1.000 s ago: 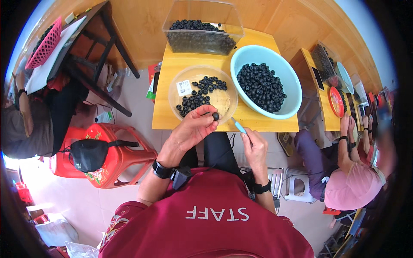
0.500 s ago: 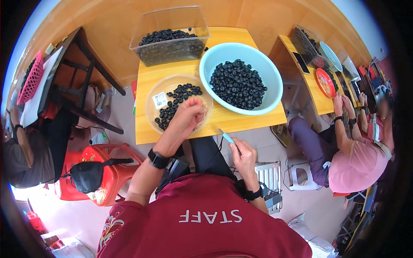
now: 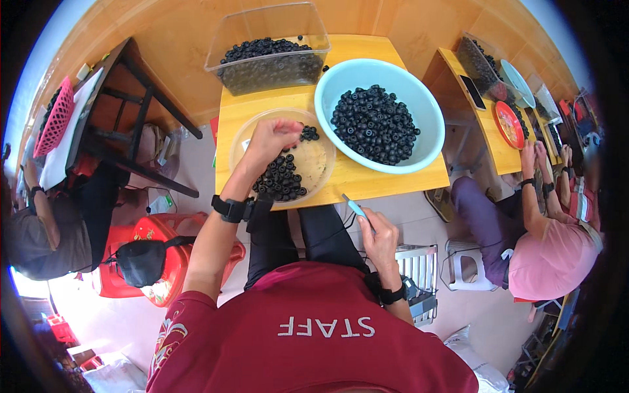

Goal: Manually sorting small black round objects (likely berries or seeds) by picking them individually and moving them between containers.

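Black beads (image 3: 280, 179) lie beside the left hand (image 3: 274, 137); can't tell if it's pinching one. The farther right hand (image 3: 380, 237) holds a blue-handled tool (image 3: 355, 207) pointing their way.

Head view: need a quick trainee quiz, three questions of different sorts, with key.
1. The left hand is over: A) the light-blue basin; B) the clear round tray; C) the clear rectangular bin.
2. True or false: the right hand holds the blue-handled tool.
3. Fill in: the heaped beads are ____ in colour.

Key: 1. B; 2. True; 3. black.
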Demonstrator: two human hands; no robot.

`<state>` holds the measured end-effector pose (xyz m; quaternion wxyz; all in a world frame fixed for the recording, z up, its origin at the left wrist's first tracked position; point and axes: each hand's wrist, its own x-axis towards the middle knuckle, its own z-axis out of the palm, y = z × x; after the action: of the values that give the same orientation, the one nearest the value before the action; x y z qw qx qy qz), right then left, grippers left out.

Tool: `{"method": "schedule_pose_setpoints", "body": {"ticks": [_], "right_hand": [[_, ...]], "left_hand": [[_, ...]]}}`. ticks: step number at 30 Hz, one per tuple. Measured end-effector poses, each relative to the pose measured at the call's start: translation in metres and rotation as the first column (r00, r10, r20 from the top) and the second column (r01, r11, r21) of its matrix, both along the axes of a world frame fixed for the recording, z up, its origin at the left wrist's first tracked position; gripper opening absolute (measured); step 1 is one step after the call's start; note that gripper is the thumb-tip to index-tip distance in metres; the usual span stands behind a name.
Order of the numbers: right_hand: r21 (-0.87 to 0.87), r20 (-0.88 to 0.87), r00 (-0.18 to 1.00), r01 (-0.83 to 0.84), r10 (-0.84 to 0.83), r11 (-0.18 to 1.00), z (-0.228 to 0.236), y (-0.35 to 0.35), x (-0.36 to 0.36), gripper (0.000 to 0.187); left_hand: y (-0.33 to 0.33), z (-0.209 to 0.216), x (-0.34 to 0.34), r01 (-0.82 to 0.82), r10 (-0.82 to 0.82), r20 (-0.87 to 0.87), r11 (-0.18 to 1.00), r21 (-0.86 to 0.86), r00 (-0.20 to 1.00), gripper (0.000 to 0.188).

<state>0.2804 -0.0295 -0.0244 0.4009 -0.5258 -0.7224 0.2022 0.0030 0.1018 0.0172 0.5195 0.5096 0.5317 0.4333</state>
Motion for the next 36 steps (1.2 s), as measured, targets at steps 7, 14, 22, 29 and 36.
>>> {"method": "schedule_pose_setpoints", "body": {"ticks": [7,14,22,29,36], "right_hand": [[-0.050,-0.013,1.000,-0.024,0.023,0.998,0.010,0.001,-0.013,0.015],[-0.020,-0.009,1.000,0.001,-0.002,1.000,0.006,-0.002,-0.013,0.012],[-0.063,0.023,1.000,-0.013,0.015,0.998,0.007,-0.001,-0.017,0.012],[-0.029,-0.012,0.999,-0.037,0.037,0.999,0.007,-0.001,-0.019,0.013],[-0.015,-0.064,0.996,-0.071,0.070,0.997,0.016,0.002,-0.031,0.015]], "left_hand": [[0.009,-0.047,-0.015,-0.017,0.210,-0.624,0.954,0.300,0.753,0.028],[0.005,-0.038,-0.005,0.271,0.013,-0.825,0.941,0.201,0.565,0.026],[-0.021,-0.046,-0.011,0.279,0.047,-0.718,0.902,0.329,0.694,0.010],[-0.045,-0.033,-0.013,0.044,-0.041,-0.036,0.997,0.067,0.998,0.021],[-0.086,-0.015,0.000,0.085,0.013,0.601,0.987,-0.135,0.799,0.022]]}}
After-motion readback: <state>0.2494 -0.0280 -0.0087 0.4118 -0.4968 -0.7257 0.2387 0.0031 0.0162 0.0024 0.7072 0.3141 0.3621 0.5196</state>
